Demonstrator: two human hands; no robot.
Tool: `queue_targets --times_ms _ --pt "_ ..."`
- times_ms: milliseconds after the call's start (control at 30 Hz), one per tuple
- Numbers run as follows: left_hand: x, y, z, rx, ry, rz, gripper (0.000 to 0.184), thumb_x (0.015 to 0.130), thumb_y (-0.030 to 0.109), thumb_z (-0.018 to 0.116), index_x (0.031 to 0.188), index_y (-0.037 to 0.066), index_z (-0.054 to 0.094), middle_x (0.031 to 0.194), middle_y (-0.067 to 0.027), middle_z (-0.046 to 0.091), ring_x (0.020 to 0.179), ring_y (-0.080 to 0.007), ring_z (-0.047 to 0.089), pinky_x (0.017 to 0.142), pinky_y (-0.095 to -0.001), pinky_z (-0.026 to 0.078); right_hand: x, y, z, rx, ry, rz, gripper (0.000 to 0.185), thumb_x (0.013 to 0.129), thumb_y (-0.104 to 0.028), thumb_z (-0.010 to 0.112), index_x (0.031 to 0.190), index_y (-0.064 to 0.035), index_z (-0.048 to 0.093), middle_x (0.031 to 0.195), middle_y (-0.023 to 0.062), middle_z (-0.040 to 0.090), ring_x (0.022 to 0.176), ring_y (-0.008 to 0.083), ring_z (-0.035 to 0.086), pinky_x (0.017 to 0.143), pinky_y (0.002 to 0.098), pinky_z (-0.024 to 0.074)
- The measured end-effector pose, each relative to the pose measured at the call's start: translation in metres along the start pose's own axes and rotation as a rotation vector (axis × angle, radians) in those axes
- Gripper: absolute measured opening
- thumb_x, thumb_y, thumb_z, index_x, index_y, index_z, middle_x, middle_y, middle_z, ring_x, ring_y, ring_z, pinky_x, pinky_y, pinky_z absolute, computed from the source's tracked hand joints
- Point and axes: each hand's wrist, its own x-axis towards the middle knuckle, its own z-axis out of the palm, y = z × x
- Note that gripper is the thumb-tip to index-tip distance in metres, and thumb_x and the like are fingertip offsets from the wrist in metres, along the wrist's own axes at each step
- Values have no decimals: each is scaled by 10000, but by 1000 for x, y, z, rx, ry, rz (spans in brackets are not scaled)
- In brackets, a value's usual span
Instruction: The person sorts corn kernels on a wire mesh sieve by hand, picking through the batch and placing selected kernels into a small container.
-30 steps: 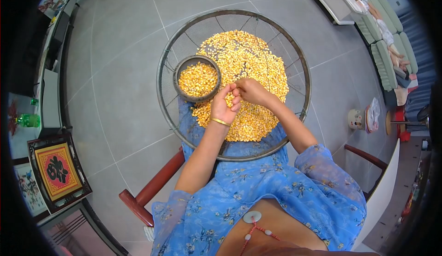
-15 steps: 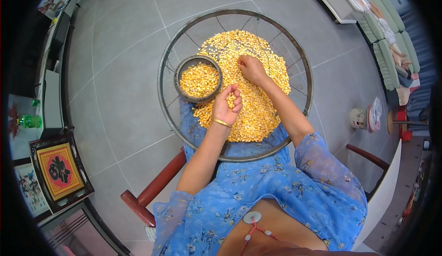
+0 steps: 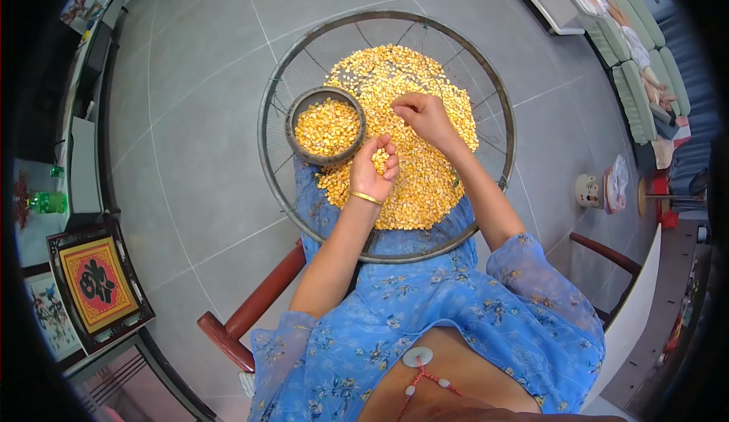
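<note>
Yellow corn kernels [image 3: 418, 187] lie spread over a round mesh sieve [image 3: 509, 126] with a dark rim, resting over my lap. A dark bowl [image 3: 292, 137] full of kernels stands inside the sieve on the left. My left hand [image 3: 374, 168], palm up with curled fingers, cups several kernels just right of the bowl. Above the kernels, right of the bowl, my right hand [image 3: 425, 117] has its thumb and fingertips pressed together; whatever is between them is too small to make out.
A red wooden armrest [image 3: 254, 304] is at the lower left, another [image 3: 605, 253] at the right. On a green sofa [image 3: 634, 99] at the upper right, a person's legs show. A patterned container [image 3: 587, 190] stands on the tiled floor at the right.
My right hand moved from beside my left hand up and right over the kernels, then a little further right. My left hand has stayed nearly in place, its cupped kernels now showing more.
</note>
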Motion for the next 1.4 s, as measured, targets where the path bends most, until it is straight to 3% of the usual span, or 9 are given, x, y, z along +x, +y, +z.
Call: queue_targets --times_ms 100,367,567,800,867,933,1167,1300,1400 --pt "3 2 -6 -16 -60 -15 202 939 241 444 977 54 508 768 -59 502 566 -139 420 409 -219 316 23 33 15 -243 6 -94 155 741 -71 606 864 5 659 789 171 646 741 303 632 687 364 494" --pt "1 1 -4 -16 -44 12 179 934 222 454 968 55 510 767 -56 503 558 -138 422 399 -218 312 27 53 32 -368 -7 -93 150 728 -49 583 864 -12 633 798 179 635 770 352 613 698 406 480" --pt "0 0 -3 -17 -36 16 173 930 223 458 960 59 509 762 -51 497 564 -138 426 407 -219 317 -4 6 11 -52 85 1 102 721 -51 651 764 -13 568 624 52 552 563 109 503 538 269 431" --pt "-1 1 1 -13 -2 -6 175 929 232 455 959 67 503 765 -44 497 576 -134 425 414 -224 316 -38 -39 -4 -99 58 -99 75 774 -54 649 810 -6 604 662 23 573 587 70 520 528 239 428" --pt "-3 0 7 -15 60 10 179 926 239 453 949 70 507 762 -44 501 581 -136 439 410 -220 317 -48 -52 -3 -104 60 -132 112 776 -54 648 879 -11 633 679 53 591 599 81 541 536 247 436" --pt "-5 -2 13 -11 120 18 183 923 246 451 939 74 511 759 -44 505 585 -137 453 406 -217 317 -55 -67 -2 -123 -135 -310 154 766 -93 638 896 -10 636 788 129 626 638 197 598 578 306 470" --pt "1 1 -2 5 -68 -12 175 938 234 435 931 73 504 759 -61 490 555 -139 416 405 -218 317 -18 35 -22 -341 197 -47 136 804 -87 587 886 6 642 781 152 644 691 261 616 633 340 478" --pt "1 1 0 12 -30 -26 172 937 232 437 928 73 502 753 -59 488 556 -141 418 402 -220 316 -28 66 -13 -653 152 44 136 791 -31 511 883 16 598 848 212 606 789 377 586 697 431 463" --pt "0 0 -2 9 -29 -25 167 937 227 434 927 73 501 751 -59 489 556 -142 423 400 -222 317 -44 55 4 -573 9 -67 120 707 41 501 819 39 542 816 249 576 814 407 584 704 446 479"
